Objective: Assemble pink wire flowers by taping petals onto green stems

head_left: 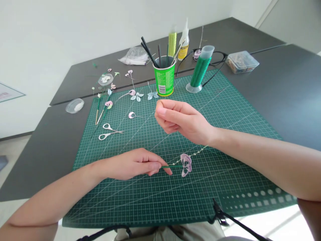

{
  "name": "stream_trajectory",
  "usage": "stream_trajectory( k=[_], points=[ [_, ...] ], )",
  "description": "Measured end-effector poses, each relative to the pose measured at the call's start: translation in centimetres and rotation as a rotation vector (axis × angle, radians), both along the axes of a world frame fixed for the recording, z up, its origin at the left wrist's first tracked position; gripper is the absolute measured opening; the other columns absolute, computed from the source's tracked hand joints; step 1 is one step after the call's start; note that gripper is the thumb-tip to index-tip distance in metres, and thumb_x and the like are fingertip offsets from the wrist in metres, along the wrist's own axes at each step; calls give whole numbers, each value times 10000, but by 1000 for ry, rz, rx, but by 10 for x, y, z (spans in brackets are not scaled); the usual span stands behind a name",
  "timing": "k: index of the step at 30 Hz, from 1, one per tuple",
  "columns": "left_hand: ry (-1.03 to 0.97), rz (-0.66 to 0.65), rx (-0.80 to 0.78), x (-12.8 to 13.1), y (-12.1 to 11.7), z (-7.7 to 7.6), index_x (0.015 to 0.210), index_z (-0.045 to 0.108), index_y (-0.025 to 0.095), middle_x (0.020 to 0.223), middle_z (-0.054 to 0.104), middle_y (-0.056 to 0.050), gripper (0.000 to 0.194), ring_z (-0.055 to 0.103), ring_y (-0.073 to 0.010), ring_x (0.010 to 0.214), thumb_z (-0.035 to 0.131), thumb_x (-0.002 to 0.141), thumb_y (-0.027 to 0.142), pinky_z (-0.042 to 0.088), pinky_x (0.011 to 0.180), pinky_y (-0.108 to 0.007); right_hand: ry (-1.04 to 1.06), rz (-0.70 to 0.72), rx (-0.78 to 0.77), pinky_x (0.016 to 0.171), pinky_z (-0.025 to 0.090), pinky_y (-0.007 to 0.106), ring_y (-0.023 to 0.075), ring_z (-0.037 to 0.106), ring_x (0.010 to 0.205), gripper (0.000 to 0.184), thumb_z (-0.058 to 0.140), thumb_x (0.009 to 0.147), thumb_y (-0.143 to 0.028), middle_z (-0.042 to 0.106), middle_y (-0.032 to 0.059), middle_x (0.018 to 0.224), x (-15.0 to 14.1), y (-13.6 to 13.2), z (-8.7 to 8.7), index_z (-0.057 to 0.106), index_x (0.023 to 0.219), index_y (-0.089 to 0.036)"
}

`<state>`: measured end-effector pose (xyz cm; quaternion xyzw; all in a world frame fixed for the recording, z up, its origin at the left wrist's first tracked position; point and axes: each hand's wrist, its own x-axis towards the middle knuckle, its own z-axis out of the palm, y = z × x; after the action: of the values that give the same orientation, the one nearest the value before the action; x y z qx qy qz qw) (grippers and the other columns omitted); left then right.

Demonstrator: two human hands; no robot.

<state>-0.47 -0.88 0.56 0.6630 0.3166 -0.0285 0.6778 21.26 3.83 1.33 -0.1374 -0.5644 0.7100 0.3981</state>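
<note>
Hard to see: whatever my right hand (181, 120) pinches is too thin to make out, maybe thread/wire, can't tell; fingertips curled tight together, thumb against index, so closed in a pinch. Stem end is hidden under my left hand (135, 164). Both forearms cut off at frame edges, strap at bottom only partly in view. Contents of the clear box (242, 61) back right unreadable. Flower (186, 164): pale pink looped petals on a green stem, lying on the cutting mat (225, 110) near centre-front, head pointing right, just beside a short string of small white beads (194, 155). Left hand rests palm-down on mat, fingers closed on the stem, holding it flat. Right hand raised above mat, wrist bent, well apart from the flower, sits btwn camera and mat centre, blocks a bit of grid. Around: scissors (109, 131) on mat left, more finished petals/flowers upper left, green cup (164, 79) w/ tools behind, green wire spool (200, 70) to its right, glasses (215, 58) behind spool, glue bottle (184, 45), small lid dish (74, 105) off mat on the grey table (288, 90).
</note>
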Motion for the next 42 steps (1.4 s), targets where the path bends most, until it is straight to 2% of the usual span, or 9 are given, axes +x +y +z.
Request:
stream_trajectory(
  k=[7, 11, 19, 21, 24, 27, 33, 36, 42],
  points=[
    [-6, -2, -24, -2, -1, 9, 1334, 751, 239, 865, 643, -21, 353, 548, -152, 797, 510, 1097, 342, 455, 752, -261, -9, -10, -46, 479, 175, 218, 50, 204, 549, 427, 658, 1029, -351, 312, -86, 627, -1, 8, -8, 410, 716, -200],
    [-37, 95, -139, -1, -3, 9, 1337, 583, 233, 833, 697, 12, 270, 599, -155, 835, 538, 1090, 330, 453, 814, -288, -5, -4, -72, 479, 165, 219, 49, 199, 552, 448, 704, 1006, -388, 320, -87, 630, -1, 12, -13, 420, 716, -196],
    [-65, 154, -222, -3, -5, 6, 1211, 358, 270, 865, 767, 15, 296, 389, -109, 595, 599, 1077, 376, 274, 574, -281, -24, -1, -92, 486, 192, 216, 60, 207, 560, 446, 692, 1012, -411, 317, -87, 634, -4, 13, -20, 425, 724, -201],
    [-76, 207, -182, -4, -6, 8, 1167, 355, 269, 863, 769, 13, 287, 375, -99, 570, 607, 1073, 368, 253, 554, -275, -39, -24, -93, 485, 187, 217, 58, 212, 558, 450, 711, 997, -412, 328, -87, 631, -4, 16, -22, 429, 720, -199],
    [-183, 328, -65, -8, -8, 12, 1099, 376, 265, 806, 761, 21, 259, 533, -109, 620, 617, 1064, 351, 351, 584, -247, -72, -65, -110, 484, 172, 222, 55, 207, 550, 460, 747, 964, -395, 316, -90, 628, -4, 22, -26, 415, 709, -204],
    [-271, 500, 224, -12, -7, 14, 1132, 484, 245, 764, 760, 25, 169, 673, -135, 750, 629, 1052, 280, 489, 715, -256, -91, -72, -112, 493, 171, 227, 58, 207, 547, 431, 725, 967, -356, 306, -90, 624, -3, 26, -29, 415, 707, -207],
    [-115, 911, 808, -18, 13, 0, 1243, 747, 216, 821, 791, 15, 246, 460, -72, 506, 669, 1014, 264, 375, 475, -219, -158, -87, -119, 503, 177, 231, 72, 202, 556, 361, 537, 1041, -222, 308, -73, 640, -3, 24, -29, 409, 705, -202],
    [-72, 945, 846, -20, 23, -6, 1185, 798, 186, 854, 809, -4, 238, 504, -68, 515, 671, 995, 250, 442, 497, -212, -172, -68, -158, 503, 175, 234, 75, 192, 554, 379, 507, 1053, -204, 300, -72, 633, -3, 22, -27, 398, 690, -202],
    [-75, 931, 719, -20, 29, -10, 1027, 802, 156, 819, 800, -13, 162, 608, -80, 548, 711, 946, 263, 526, 544, -211, -281, -141, -291, 491, 166, 232, 67, 203, 534, 412, 492, 1057, -146, 313, -73, 614, -6, 18, -22, 372, 666, -200]
  ],
)
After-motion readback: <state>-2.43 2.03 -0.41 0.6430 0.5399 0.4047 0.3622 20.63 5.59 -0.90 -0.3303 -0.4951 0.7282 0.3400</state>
